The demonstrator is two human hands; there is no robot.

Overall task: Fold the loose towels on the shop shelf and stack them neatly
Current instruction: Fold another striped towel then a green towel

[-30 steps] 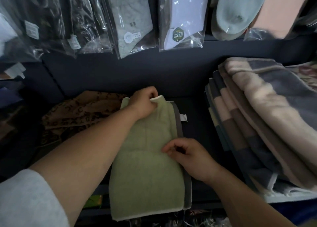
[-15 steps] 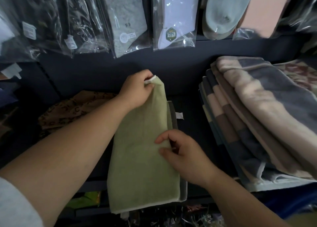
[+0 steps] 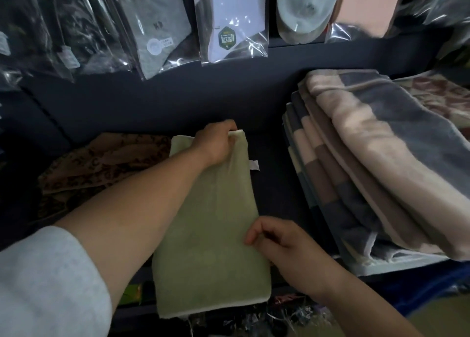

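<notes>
Pinching the far hem of the green towel (image 3: 211,235), my left hand (image 3: 216,143) kept its fingers curled tight; my right hand (image 3: 279,245) nipped the towel's right edge nearer me. Between both sets of fingers the towel lay folded lengthwise on the shelf (image 3: 274,174), striped towels (image 3: 368,171) stacked to their right, a brown patterned towel (image 3: 101,163) to their left.

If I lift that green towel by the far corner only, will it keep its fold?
Probably not: the green towel looks soft, bunching where the left hand grips it, so it would likely sag and unfold. It seems light; fingertip holds manage it. The right hand pinching its side edge should help.
</notes>
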